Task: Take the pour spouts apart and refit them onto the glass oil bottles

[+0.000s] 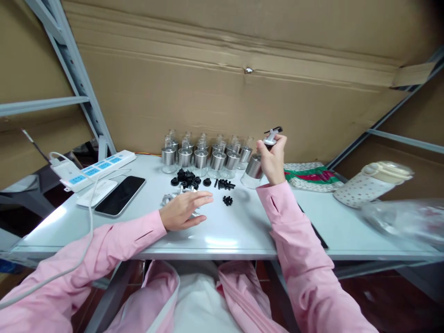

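Observation:
My right hand [274, 159] is closed around the neck area of a glass bottle [253, 169] with a brushed metal sleeve. A silver top with a black lever [271, 135] sticks up above the fingers; how it meets the neck is hidden by them. My left hand [185, 210] lies low over the table, palm down, with its fingers stretched out. Beneath and behind it are silver metal parts [168, 199], partly covered. Just beyond lie a heap of black stoppers [187, 178], short black pieces [226, 184] and a small cluster of black bits [228, 200].
Several sleeved glass bottles [201, 157] stand in rows against the cardboard wall [225, 101]. On the left are a power strip [100, 169], a phone [121, 196] and a white cable crossing my left sleeve. A patterned cloth [312, 176], a dotted flask [373, 183] and a plastic bag [405, 222] occupy the right.

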Motion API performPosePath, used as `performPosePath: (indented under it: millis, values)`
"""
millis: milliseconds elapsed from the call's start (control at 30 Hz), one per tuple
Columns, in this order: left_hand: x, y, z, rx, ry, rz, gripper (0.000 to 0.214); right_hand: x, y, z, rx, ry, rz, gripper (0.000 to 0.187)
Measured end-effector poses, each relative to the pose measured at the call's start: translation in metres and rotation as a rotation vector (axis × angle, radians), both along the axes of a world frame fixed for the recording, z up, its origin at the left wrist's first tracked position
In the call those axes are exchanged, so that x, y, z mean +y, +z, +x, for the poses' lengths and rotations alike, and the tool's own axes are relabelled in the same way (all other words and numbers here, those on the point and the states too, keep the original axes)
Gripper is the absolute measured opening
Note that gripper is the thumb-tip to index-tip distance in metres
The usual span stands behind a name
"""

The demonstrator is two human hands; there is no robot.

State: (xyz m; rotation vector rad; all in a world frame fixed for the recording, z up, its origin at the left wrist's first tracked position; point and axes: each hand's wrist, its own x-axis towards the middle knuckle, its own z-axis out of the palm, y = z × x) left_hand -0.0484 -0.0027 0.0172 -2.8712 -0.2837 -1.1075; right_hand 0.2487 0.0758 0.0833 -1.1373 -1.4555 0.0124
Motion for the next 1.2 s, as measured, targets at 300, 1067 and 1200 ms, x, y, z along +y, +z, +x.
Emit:
performPosePath:
  millis: [300, 1067, 1200]
  values:
    - [0.0, 0.0, 0.001, 0.034, 0.008, -0.008, 0.039, 0.031, -0.037, 0.018, 0.015, -0.171, -0.144, 0.031]
    - [0.029, 0.005, -0.018, -0.131, 0.361, -0.156, 0.022, 0.044, -0.065, 0.033, -0.223, -0.279, -0.179, 0.045]
    - [0.035, 0.003, -0.022, -0.142, 0.416, -0.191, 0.023, 0.043, -0.065, 0.034, -0.218, -0.212, -0.183, 0.053]
